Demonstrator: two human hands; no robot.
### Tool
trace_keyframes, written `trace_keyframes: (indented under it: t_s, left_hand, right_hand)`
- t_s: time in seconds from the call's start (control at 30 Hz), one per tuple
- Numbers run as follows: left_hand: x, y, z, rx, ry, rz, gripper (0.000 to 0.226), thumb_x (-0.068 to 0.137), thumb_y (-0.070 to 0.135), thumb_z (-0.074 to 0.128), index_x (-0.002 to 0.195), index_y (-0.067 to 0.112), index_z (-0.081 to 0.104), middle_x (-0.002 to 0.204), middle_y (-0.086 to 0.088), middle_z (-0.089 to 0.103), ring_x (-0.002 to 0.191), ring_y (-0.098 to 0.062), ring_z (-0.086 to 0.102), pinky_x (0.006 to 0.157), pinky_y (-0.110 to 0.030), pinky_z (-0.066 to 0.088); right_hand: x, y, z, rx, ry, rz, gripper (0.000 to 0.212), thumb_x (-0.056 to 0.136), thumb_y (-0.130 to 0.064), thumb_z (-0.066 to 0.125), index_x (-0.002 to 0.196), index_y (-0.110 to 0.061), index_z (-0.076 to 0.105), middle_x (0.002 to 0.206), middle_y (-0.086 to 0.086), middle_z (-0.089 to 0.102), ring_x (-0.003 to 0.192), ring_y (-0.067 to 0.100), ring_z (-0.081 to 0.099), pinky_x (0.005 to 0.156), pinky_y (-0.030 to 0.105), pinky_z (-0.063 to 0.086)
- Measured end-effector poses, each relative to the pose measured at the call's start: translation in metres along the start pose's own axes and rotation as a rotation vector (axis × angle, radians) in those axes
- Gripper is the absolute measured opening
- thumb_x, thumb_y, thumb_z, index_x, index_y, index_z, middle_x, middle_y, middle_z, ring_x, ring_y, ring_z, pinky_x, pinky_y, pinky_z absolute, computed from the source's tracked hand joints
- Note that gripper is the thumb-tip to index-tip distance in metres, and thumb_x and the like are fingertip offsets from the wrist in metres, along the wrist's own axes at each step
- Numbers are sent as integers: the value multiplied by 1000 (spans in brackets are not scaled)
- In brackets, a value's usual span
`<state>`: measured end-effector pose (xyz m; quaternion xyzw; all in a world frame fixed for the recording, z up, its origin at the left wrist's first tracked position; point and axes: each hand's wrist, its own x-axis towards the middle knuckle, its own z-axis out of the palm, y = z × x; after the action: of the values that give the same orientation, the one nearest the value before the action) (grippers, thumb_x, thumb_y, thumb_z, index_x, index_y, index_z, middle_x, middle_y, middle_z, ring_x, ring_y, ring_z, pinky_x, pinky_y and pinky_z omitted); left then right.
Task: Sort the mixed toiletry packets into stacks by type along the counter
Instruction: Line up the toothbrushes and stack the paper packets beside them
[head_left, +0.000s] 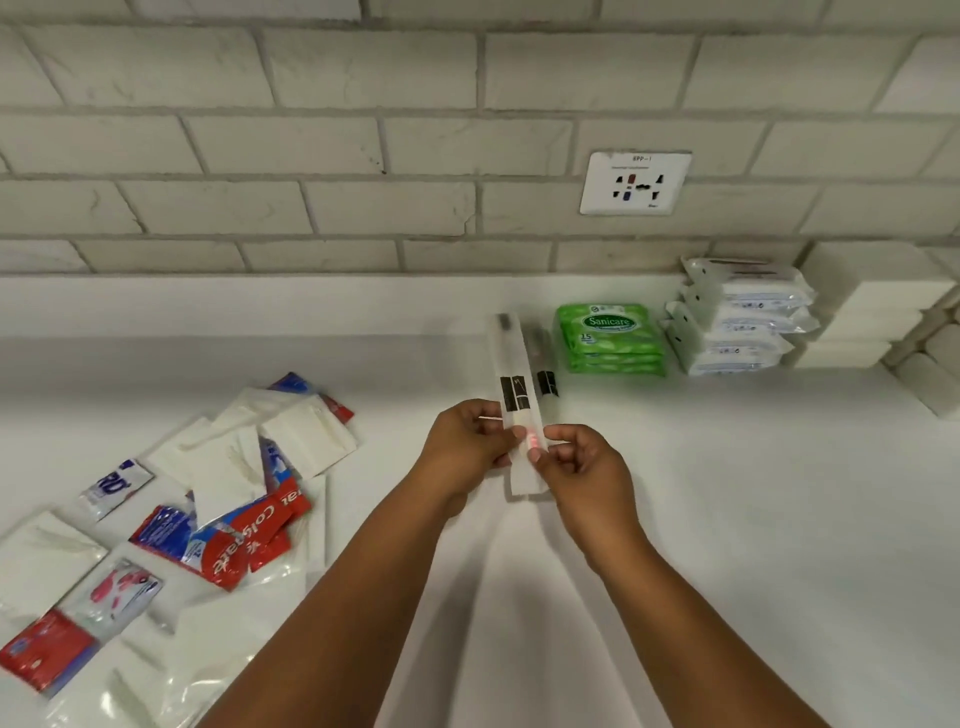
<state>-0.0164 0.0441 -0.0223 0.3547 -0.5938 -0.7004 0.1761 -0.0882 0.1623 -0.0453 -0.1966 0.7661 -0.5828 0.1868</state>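
A long white toothbrush packet (515, 384) with a black label is held over the counter in the middle of the view. My left hand (465, 441) pinches its lower left edge and my right hand (579, 460) pinches its lower right edge. A second, similar packet (543, 364) lies on the counter just behind it. To the right stand a stack of green Sanicare wipe packs (610, 338) and a stack of white wipe packs (737, 317). At the left lies a mixed heap with red Colgate sachets (249, 535), white square packets (228, 462) and a blue-white sachet (117, 486).
White soap-like boxes (878, 306) are stacked at the far right against the tiled wall, with white rolls (930, 374) beside them. A wall socket (636, 183) sits above the counter (727, 493). A clear plastic bag (156, 675) lies under the heap.
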Motion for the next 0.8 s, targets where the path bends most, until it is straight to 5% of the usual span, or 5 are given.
trace_keyframes:
  t_s: [0.23, 0.33, 0.43, 0.53, 0.8]
  left_hand:
    - [53, -5, 36, 199, 153, 77, 25, 76, 11, 80, 95, 13, 64, 78, -4, 62, 62, -17, 58, 65, -30, 53]
    - [66, -12, 42, 316, 226, 109, 23, 76, 17, 79, 93, 15, 64, 76, 1, 62, 70, -17, 60, 73, -32, 53]
    - [73, -16, 45, 436, 280, 135, 23, 79, 20, 77, 98, 14, 64, 75, 7, 60, 70, -8, 58, 64, -12, 45]
    - [75, -19, 48, 513, 315, 159, 22, 81, 18, 74, 99, 12, 65, 72, 8, 57, 64, -1, 53, 56, -2, 38]
    - [71, -26, 44, 713, 377, 268, 40, 87, 27, 67, 124, 11, 61, 121, -8, 58, 104, -21, 60, 93, -28, 47]
  right_hand:
    - [51, 13, -7, -118, 69, -125, 12, 85, -17, 70, 88, -26, 62, 74, -14, 63, 69, -3, 60, 62, 2, 42]
    - [64, 23, -4, -194, 87, -170, 4, 86, -21, 68, 90, -20, 66, 76, -11, 65, 72, 4, 62, 66, 9, 46]
    - [72, 32, 0, -267, 87, -228, 11, 89, -26, 64, 93, -16, 68, 81, -2, 68, 75, 14, 63, 71, 28, 52]
    - [76, 36, 2, -349, 97, -301, 15, 89, -23, 63, 98, -12, 69, 87, 4, 67, 79, 20, 62, 73, 31, 52]
    - [78, 44, 2, -499, 181, -384, 29, 88, -23, 67, 110, -5, 67, 102, 13, 66, 97, 32, 57, 84, 33, 46]
